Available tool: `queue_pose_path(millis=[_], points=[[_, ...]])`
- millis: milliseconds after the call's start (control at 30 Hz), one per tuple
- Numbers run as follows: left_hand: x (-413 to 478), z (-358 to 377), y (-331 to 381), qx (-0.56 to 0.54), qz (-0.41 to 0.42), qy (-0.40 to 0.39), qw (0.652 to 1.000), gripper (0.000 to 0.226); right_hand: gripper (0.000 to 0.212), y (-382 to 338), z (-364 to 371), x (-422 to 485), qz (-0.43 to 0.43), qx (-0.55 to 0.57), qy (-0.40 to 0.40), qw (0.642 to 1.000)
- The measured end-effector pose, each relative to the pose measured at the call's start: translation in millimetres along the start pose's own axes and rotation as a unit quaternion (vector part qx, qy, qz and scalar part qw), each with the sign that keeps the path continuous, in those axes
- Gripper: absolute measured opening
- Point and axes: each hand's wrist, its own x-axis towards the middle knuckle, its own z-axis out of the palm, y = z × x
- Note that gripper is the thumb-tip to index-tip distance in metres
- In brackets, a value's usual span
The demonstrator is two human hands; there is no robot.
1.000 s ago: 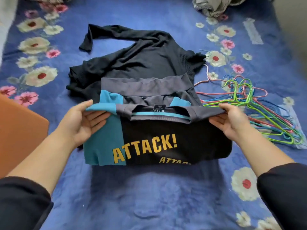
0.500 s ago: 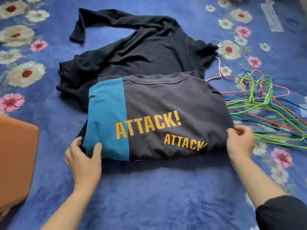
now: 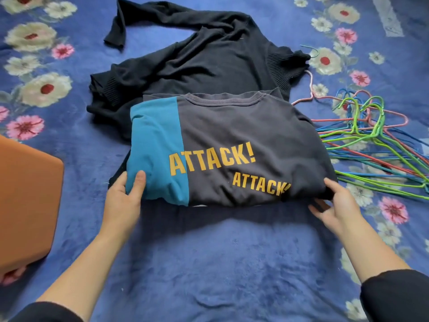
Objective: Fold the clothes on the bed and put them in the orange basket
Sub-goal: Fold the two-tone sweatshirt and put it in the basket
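Orange fabric basket (image 3: pixel 27 205) is sitting far left on the blue floral bedspread (image 3: pixel 209 263). Left hand (image 3: pixel 124 201) is pinching the teal corner of the folded grey-and-teal "ATTACK!" cotton shirt (image 3: pixel 243 135), thumb on top. The shirt is lying mid-bed, overlapping a crumpled black knit sweater (image 3: pixel 197 61) behind it. Right hand (image 3: pixel 334 205) is gripping its near right corner. Coloured wire hangers (image 3: pixel 371 145) are lying just beside it.

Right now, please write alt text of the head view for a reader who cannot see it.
A left hand and a right hand hold the near corners of a folded grey-and-teal shirt printed ATTACK! on a blue flowered bedspread. Behind it lies an unfolded black sweater; wire hangers lie right, an orange basket left.
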Motion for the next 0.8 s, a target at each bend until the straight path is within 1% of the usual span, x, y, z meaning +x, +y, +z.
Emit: queue_pose_path(millis=[67, 100, 233, 333, 400, 467, 533, 567, 633, 700, 767, 800], points=[[-3, -6, 7, -0.025, 0.009, 0.025, 0.999, 0.017, 0.011, -6, -3, -7, -0.008, 0.056, -0.041, 0.998], [-5, -10, 8, -0.033, 0.008, 0.032, 0.999, 0.018, 0.013, -8, -6, -10, -0.021, 0.058, -0.059, 0.996], [-24, -34, 5, -0.047, -0.006, 0.093, 0.995, 0.025, 0.013, -9, -28, -26, -0.072, 0.016, -0.092, 0.993], [-58, -53, -3, -0.050, -0.016, 0.129, 0.990, 0.030, 0.014, 5, -55, -36, -0.071, 0.005, -0.081, 0.994], [-92, -69, -20, -0.041, -0.042, 0.147, 0.987, 0.026, 0.016, 22, -79, -41, -0.075, -0.014, -0.056, 0.995], [-130, -84, -48, 0.007, -0.070, 0.136, 0.988, 0.019, 0.016, 44, -106, -46, -0.079, -0.066, -0.044, 0.994], [-162, -91, -73, 0.092, -0.096, 0.068, 0.989, 0.013, 0.015, 63, -129, -52, -0.080, -0.144, -0.049, 0.985], [-174, -92, -85, 0.119, -0.106, 0.044, 0.986, 0.012, 0.020, 72, -138, -56, -0.085, -0.177, -0.047, 0.979], [-179, -91, -95, 0.117, -0.113, 0.049, 0.985, 0.013, 0.040, 78, -146, -56, -0.095, -0.206, -0.038, 0.973], [-181, -88, -101, 0.110, -0.117, 0.086, 0.983, 0.020, 0.051, 83, -153, -49, -0.112, -0.198, -0.030, 0.973], [-184, -88, -107, 0.114, -0.125, 0.097, 0.981, 0.026, 0.047, 87, -154, -48, -0.135, -0.227, -0.008, 0.965], [-187, -89, -111, 0.134, -0.131, 0.087, 0.978, 0.034, 0.042, 90, -154, -49, -0.153, -0.270, 0.002, 0.951]])
